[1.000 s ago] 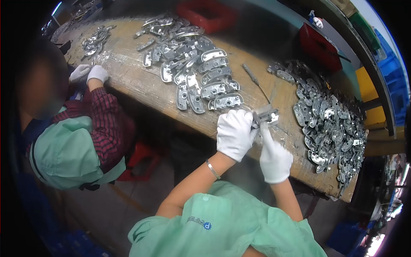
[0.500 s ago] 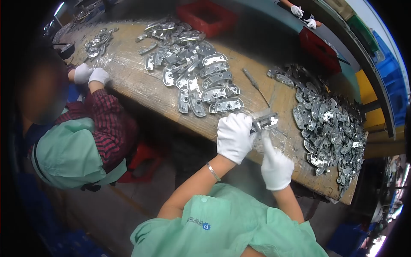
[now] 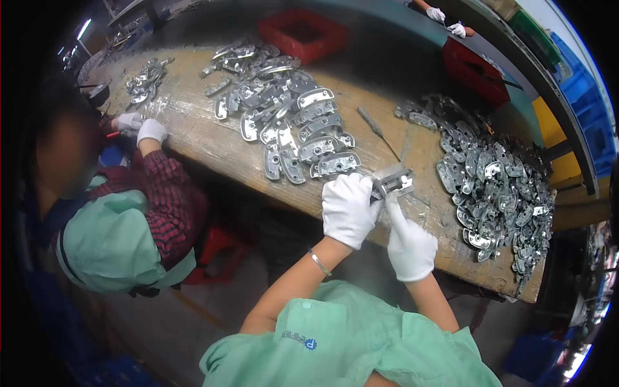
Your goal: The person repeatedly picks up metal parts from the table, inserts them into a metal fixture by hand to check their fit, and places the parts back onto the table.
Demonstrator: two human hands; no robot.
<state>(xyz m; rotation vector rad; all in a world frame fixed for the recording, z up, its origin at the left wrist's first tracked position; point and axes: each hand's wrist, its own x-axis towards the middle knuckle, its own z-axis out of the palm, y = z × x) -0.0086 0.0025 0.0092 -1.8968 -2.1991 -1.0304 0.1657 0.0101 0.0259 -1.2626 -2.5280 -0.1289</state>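
Wearer's gloved L hand [image 3: 350,211], back up, forearm angled fwd, has its fingers curled tight round one end of a grey metal part [image 3: 394,180], held just past the shaft tip of a thin hand tool [image 3: 370,120], on the wearer's side. Gloved R hand [image 3: 411,248], also wearer's side of that tool, points its index finger straight at the part's near edge, other fingers folded; can't tell if it grips anything. Loose metal pile [image 3: 496,193]: R of tool.

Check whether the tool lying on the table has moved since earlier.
No; judged against the table, the tool has kept its place.
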